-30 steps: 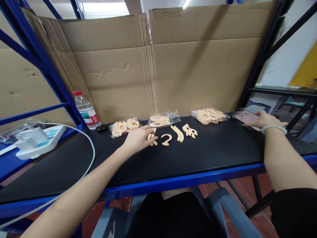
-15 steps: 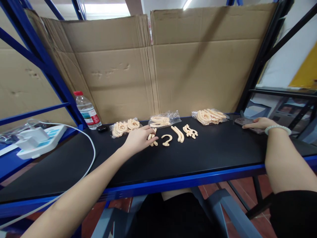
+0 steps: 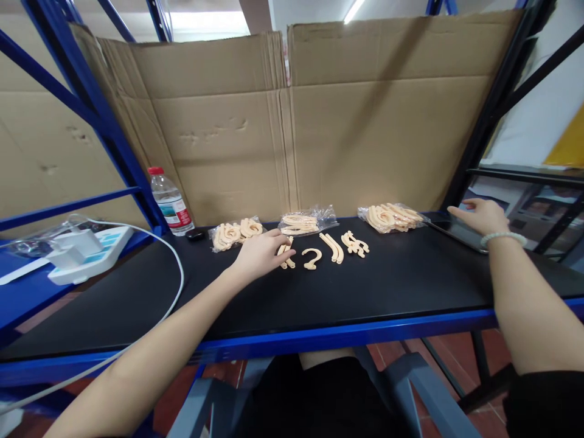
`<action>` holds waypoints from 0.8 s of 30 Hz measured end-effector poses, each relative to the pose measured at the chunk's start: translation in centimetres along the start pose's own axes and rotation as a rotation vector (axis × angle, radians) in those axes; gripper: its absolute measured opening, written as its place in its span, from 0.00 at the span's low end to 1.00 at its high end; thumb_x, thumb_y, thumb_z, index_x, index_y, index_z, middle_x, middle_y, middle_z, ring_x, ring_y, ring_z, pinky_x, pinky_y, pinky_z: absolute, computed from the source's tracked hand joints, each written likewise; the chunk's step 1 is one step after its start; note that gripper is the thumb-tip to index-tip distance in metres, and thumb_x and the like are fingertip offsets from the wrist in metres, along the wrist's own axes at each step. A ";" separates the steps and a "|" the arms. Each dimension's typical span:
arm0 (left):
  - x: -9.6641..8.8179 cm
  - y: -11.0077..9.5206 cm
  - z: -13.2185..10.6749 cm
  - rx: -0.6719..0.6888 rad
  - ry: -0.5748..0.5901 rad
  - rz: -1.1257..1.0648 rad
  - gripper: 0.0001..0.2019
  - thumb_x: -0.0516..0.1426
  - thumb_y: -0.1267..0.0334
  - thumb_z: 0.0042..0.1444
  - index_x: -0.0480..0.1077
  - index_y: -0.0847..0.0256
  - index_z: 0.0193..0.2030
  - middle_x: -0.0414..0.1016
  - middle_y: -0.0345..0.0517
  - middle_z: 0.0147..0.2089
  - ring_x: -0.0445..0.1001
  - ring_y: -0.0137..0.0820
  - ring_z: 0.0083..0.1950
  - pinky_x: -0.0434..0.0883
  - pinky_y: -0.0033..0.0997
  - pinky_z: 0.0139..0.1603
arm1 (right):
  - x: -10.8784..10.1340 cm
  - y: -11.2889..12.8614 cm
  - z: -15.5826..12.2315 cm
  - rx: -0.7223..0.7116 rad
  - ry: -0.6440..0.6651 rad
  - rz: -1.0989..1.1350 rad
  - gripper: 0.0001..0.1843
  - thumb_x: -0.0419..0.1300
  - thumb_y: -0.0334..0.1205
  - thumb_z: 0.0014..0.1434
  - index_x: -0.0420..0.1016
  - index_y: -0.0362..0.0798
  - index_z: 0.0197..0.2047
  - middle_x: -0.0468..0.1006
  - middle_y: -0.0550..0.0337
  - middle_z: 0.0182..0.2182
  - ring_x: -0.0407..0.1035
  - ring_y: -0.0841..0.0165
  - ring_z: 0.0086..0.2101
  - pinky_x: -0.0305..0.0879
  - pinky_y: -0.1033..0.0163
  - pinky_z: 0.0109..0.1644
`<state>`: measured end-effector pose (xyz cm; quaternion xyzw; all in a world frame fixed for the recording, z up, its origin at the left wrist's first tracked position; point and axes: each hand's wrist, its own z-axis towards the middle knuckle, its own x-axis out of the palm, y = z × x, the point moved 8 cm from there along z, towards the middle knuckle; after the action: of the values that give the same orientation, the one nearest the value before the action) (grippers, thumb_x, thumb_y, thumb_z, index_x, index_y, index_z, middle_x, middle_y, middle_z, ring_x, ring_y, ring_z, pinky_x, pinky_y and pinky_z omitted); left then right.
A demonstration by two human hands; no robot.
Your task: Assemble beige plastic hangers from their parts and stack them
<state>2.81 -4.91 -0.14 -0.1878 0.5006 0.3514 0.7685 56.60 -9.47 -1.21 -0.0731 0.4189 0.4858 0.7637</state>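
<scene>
Left hand point(image 3: 260, 255) has loosely curled fingers over some pale strips point(image 3: 287, 264), can't tell if it's gripping. Just right of it, a hook piece point(image 3: 312, 260), curved strips point(image 3: 332, 248) and small pieces point(image 3: 354, 244) sit out in separate groups; plenty's left in plastic bags point(image 3: 303, 222) beyond. Right hand point(image 3: 486, 217)'s loosely open, empty, by a phone point(image 3: 460, 233).

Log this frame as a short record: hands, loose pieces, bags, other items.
left hand: fingers over pale strips; grip unclear
right hand: open above a dark phone; contact unclear
loose pieces, left to right: those strips, hooked piece, curved pair, small cluster
bags: left bag, middle bag, right bag, all clear with pale pieces
other items: red-capped bottle, white power strip
</scene>
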 end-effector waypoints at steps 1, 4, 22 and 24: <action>0.0 0.1 0.1 0.000 -0.004 -0.005 0.13 0.53 0.53 0.59 0.73 0.59 0.40 0.72 0.44 0.41 0.70 0.28 0.33 0.60 0.25 0.27 | -0.2 1.5 -0.3 0.008 0.022 0.072 0.20 0.60 0.47 0.53 0.78 0.42 0.43 0.79 0.44 0.37 0.71 0.58 0.36 0.61 0.58 0.35; 0.1 0.5 0.5 -0.008 -0.013 -0.033 0.12 0.52 0.57 0.59 0.73 0.60 0.41 0.73 0.46 0.42 0.71 0.29 0.34 0.62 0.26 0.29 | -1.5 8.2 -1.9 -0.186 -0.005 0.250 0.16 0.57 0.38 0.54 0.78 0.39 0.42 0.79 0.44 0.36 0.71 0.59 0.38 0.62 0.58 0.40; 7.1 4.8 8.7 -0.132 0.235 0.028 0.23 0.51 0.76 0.52 0.64 0.68 0.56 0.72 0.59 0.54 0.70 0.40 0.56 0.67 0.33 0.55 | 6.7 38.2 -10.9 -0.888 0.678 0.337 0.17 0.64 0.35 0.50 0.78 0.44 0.45 0.80 0.53 0.40 0.73 0.63 0.40 0.65 0.66 0.44; 7.6 5.1 9.0 -0.133 0.243 0.016 0.23 0.51 0.76 0.52 0.65 0.67 0.56 0.73 0.57 0.53 0.71 0.39 0.55 0.67 0.32 0.55 | 7.5 39.1 -11.8 -0.916 0.724 0.331 0.24 0.67 0.41 0.49 0.75 0.46 0.50 0.79 0.54 0.42 0.73 0.63 0.41 0.66 0.67 0.43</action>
<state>6.75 6.95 -2.79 -0.2755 0.5672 0.3645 0.6852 19.84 9.73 -2.47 -0.4889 0.4060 0.6733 0.3778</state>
